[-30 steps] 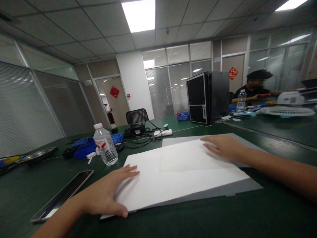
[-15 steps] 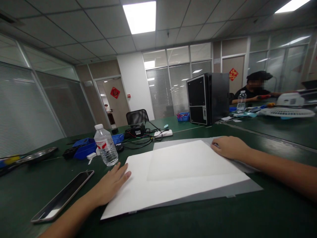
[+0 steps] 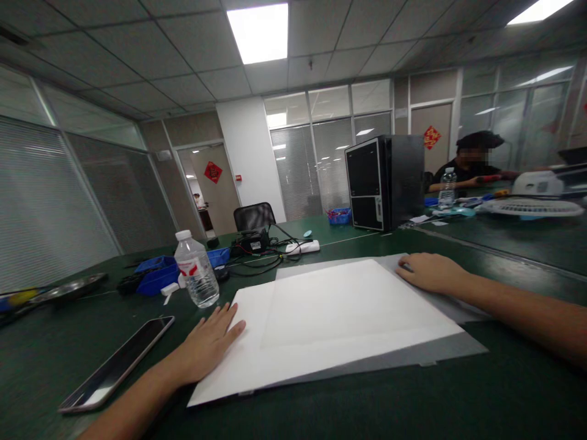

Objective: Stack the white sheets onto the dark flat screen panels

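A large white sheet of paper (image 3: pixel 339 311) lies before me on the green table. From under it, a grey sheet (image 3: pixel 298 273) sticks out at the far edge, and its faint outline shows through the paper. More grey sheet (image 3: pixel 454 349) shows along the near right edge. My left hand (image 3: pixel 211 342) rests flat and open on the paper's left edge, fingers spread. At the far right corner, my right hand (image 3: pixel 433 273) lies over the grey sheet with curled fingers. A small dark spot shows by its fingertips; whether it is an object or a gap is unclear.
A water bottle (image 3: pixel 197 272) stands just beyond my left hand, with a phone (image 3: pixel 121 360) to the left. Farther back are blue trays (image 3: pixel 158 278), cables, a power strip (image 3: pixel 302 247) and a computer tower (image 3: pixel 385 183). Another person (image 3: pixel 474 162) sits at the far right.
The grey sheet under the paper has slid a little toward me, its left edge shifting left. My right hand has moved slightly right; my left hand's fingers have shifted slightly. The white paper stays put.
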Motion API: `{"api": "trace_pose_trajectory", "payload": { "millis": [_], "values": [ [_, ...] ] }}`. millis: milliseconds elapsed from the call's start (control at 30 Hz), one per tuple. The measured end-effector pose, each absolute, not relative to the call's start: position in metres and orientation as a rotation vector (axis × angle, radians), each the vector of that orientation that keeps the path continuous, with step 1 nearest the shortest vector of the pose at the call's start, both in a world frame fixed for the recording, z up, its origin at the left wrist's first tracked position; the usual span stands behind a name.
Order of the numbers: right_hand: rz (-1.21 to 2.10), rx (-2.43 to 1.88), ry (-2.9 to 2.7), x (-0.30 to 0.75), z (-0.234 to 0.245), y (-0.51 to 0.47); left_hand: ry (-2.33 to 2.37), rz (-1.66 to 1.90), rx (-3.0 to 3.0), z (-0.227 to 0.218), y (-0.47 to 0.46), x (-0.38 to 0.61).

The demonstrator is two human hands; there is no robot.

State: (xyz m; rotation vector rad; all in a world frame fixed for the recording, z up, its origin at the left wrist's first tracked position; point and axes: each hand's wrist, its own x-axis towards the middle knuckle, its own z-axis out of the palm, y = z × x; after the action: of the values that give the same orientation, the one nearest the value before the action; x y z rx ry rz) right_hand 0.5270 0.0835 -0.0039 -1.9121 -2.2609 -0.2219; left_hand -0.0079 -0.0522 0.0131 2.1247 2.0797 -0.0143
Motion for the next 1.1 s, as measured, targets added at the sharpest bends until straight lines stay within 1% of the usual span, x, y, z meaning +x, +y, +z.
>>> {"api": "trace_pose_trajectory", "payload": {
  "millis": [167, 367, 667, 1100],
  "values": [
    [-0.165, -1.846, -2.289, 0.514, -0.004, 0.078, 2.103, -0.006, 2.124, 0.012, -0.050, -0.008],
    [-0.127, -1.669, -2.334, 0.493, -0.005, 0.066, 2.103, 0.007, 2.139, 0.012, -0.051, -0.009],
    [-0.061, -1.459, -2.390, 0.491, -0.003, 0.062, 2.082, -0.041, 2.164, 0.012, -0.048, -0.012],
    [-0.051, -1.329, -2.428, 0.493, -0.008, 0.066, 2.083, -0.003, 2.158, 0.009, -0.048, -0.015]
  ]
}}
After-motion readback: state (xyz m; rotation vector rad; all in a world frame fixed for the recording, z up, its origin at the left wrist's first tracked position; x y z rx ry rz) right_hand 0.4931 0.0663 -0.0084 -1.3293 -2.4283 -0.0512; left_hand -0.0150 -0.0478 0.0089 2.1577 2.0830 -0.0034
